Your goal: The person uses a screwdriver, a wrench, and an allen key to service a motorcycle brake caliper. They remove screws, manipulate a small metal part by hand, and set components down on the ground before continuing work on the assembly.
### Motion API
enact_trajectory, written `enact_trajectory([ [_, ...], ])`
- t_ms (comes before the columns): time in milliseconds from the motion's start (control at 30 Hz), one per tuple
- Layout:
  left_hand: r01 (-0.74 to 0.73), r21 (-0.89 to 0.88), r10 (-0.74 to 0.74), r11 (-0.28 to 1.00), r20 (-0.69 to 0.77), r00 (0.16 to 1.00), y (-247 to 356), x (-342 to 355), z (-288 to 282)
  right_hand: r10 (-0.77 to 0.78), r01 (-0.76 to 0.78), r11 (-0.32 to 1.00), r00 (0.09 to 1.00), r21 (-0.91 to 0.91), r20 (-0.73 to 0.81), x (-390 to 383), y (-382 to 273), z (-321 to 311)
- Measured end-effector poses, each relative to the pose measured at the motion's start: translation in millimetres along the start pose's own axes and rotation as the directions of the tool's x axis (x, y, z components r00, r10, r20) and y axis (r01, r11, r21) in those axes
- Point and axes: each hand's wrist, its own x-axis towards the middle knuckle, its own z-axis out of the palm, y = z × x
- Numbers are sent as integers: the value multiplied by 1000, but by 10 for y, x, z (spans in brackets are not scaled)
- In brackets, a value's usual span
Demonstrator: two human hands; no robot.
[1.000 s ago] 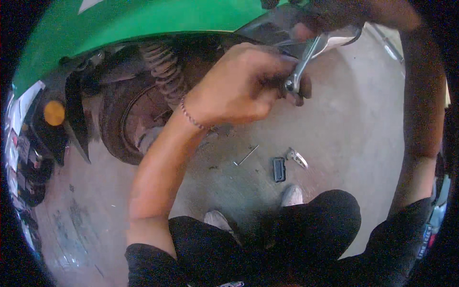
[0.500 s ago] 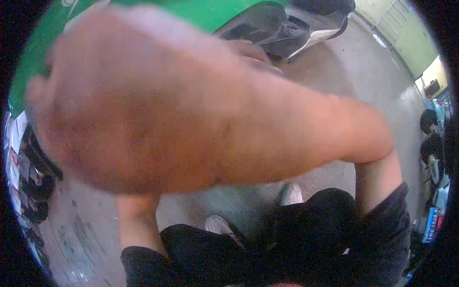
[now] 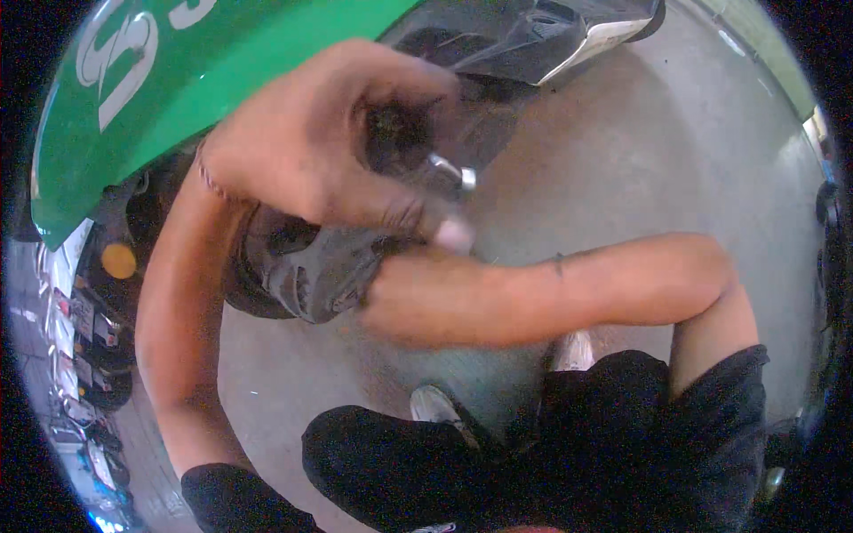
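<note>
My left hand (image 3: pixel 329 142), with a thin braided band at its wrist, is curved in front of a green-and-black motorcycle. Its thumb and fingers stand apart with a dark gap between them, and nothing shows in its grasp. Close to the thumb, a short shiny metal piece (image 3: pixel 464 176) juts from the dark parts. From the right, my right forearm (image 3: pixel 533 298) reaches across below the left hand. Its far end meets a dark grey mechanical part (image 3: pixel 311 280), and the right hand's fingers are hidden there.
The motorcycle's green panel (image 3: pixel 240 53) with pale markings fills the upper left. A black body panel (image 3: pixel 524 44) extends at the top. Several other vehicles (image 3: pixel 89 329) line the left edge. Grey concrete floor (image 3: pixel 622 160) lies beneath, near my shoes (image 3: pixel 435 409).
My right arm has dropped from close in front of the camera to lower down, its hand now behind dark parts. My left hand has come into sight, and the view has shifted slightly.
</note>
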Motion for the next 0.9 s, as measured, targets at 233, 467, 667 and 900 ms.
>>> enact_trajectory([
  [233, -304, 329, 396, 894, -264, 880, -344, -129, 131, 58, -292, 910, 792, -293, -608, -624, 666, 20],
  [467, -351, 132, 372, 927, -450, 812, -400, -174, 276, 542, -425, 812, 297, 399, -786, -1122, 841, 449],
  [667, -364, 207, 407, 908, -227, 885, -335, -135, 259, 879, -435, 384, -99, 815, -467, -1803, 1291, 415],
  [900, -248, 443, 461, 861, -477, 748, -362, -155, 473, 687, -60, 294, 707, 954, -167, -821, 253, -214],
])
